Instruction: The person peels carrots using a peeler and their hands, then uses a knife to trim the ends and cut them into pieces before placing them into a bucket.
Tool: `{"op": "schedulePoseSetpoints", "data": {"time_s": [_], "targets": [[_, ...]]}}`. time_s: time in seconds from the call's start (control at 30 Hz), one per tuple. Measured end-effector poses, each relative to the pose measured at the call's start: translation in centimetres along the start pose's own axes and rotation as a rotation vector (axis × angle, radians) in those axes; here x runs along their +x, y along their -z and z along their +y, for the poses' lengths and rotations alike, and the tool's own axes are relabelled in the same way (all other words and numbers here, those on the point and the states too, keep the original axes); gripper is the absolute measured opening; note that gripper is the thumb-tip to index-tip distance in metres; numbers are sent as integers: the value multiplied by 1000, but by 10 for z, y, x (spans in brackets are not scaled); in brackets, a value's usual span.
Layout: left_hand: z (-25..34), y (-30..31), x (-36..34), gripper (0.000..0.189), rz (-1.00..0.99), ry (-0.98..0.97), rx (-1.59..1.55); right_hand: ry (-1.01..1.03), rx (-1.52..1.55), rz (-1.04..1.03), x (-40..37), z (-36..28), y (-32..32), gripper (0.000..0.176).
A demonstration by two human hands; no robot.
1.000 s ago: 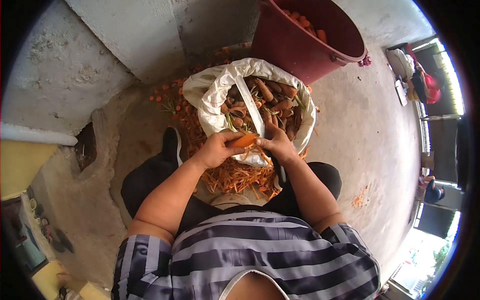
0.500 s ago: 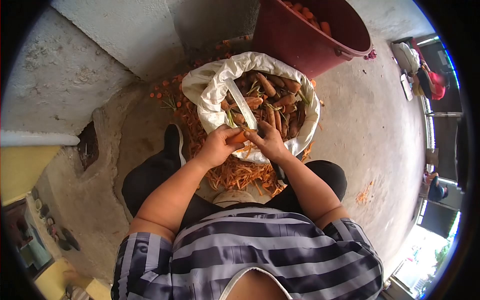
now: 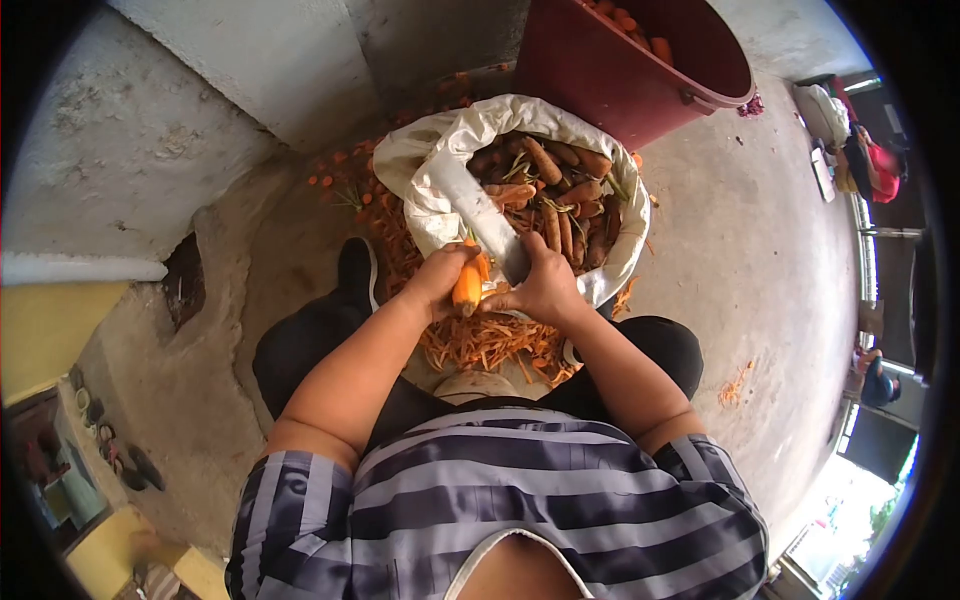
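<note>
My left hand (image 3: 437, 277) is closed around a bright orange carrot (image 3: 467, 290), whose blunt end points down toward me. In my right hand (image 3: 546, 285) is a knife with a broad, pale blade (image 3: 477, 212). The blade slants up and to the left, over the side of a white sack. My right thumb reaches toward the carrot, a small distance from it. The knife's handle is hidden by my right hand. Just beyond both hands, the open white sack (image 3: 628, 262) holds many brownish, unpeeled carrots (image 3: 560, 215).
Orange peelings (image 3: 490, 345) lie heaped between my legs, around the sack. A dark red tub (image 3: 610, 85) with orange carrots in it stands behind the sack. Cut carrot tops are scattered along the wall at left. Other people (image 3: 880, 385) are far off at right.
The carrot has swung from lying sideways between both hands to pointing down in my left hand. My right hand has turned, showing the blade's broad face. The view has shifted slightly.
</note>
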State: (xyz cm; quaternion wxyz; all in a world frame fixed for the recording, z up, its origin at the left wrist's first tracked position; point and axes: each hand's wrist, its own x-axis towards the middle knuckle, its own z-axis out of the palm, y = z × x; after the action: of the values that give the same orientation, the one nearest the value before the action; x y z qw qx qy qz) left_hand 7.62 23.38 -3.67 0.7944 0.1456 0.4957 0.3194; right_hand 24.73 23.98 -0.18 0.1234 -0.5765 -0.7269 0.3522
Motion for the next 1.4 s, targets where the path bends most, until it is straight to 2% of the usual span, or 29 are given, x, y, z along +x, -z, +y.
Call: {"op": "schedulePoseSetpoints", "data": {"time_s": [0.03, 0.13, 0.17, 0.37, 0.47, 0.57, 0.67, 0.77, 0.8, 0.87, 0.9, 1.0, 1.03, 1.13, 1.23, 1.33, 1.4], "targets": [[-1, -2, 1, 31, -71, 31, -146, 21, -36, 4, -3, -7, 1, 85], [-1, -7, 0, 31, -95, 50, -313, 32, -127, -44, -9, -25, 5, 82], [0, -9, -2, 29, -43, 30, -328, 49, -127, -8, -8, -24, 1, 80], [1, -14, -4, 26, 4, -93, -261, 35, -157, 34, -7, -28, -3, 76], [1, -15, -2, 26, 57, -117, -210, 69, -172, 101, -6, -23, -6, 74], [-3, -13, 3, 25, 83, -69, -248, 36, -225, 55, -6, -26, -3, 72], [-14, -4, 16, 25, 46, -39, -261, -38, -184, -75, -5, -30, 4, 71], [-22, 16, 30, 26, 3, -112, -205, -29, 34, 65, 2, -9, 4, 69], [-16, 14, 27, 27, 38, -207, -3, -95, 145, 9, 6, -7, 12, 64], [-3, 9, 19, 30, 106, -399, 402, -57, 567, 110, 13, 9, 4, 58], [3, 7, 12, 34, 73, -531, 600, -217, 682, -51, 15, 18, 5, 58], [14, -5, -11, 44, -12, -668, 1034, -374, 957, -242, 14, 27, 7, 63], [17, -9, -17, 41, 14, -636, 1077, -350, 970, -202, 13, 24, 2, 65], [13, -6, -14, 49, 33, -667, 1127, -330, 932, -206, 14, 32, -1, 67], [10, -5, -11, 51, -23, -561, 972, -318, 939, -247, 13, 32, 1, 67], [5, -8, -11, 50, 54, -634, 1027, -314, 902, -259, 14, 33, 2, 55], [1, -11, -12, 46, 160, -743, 1189, -394, 914, -272, 14, 36, 0, 53]]}}
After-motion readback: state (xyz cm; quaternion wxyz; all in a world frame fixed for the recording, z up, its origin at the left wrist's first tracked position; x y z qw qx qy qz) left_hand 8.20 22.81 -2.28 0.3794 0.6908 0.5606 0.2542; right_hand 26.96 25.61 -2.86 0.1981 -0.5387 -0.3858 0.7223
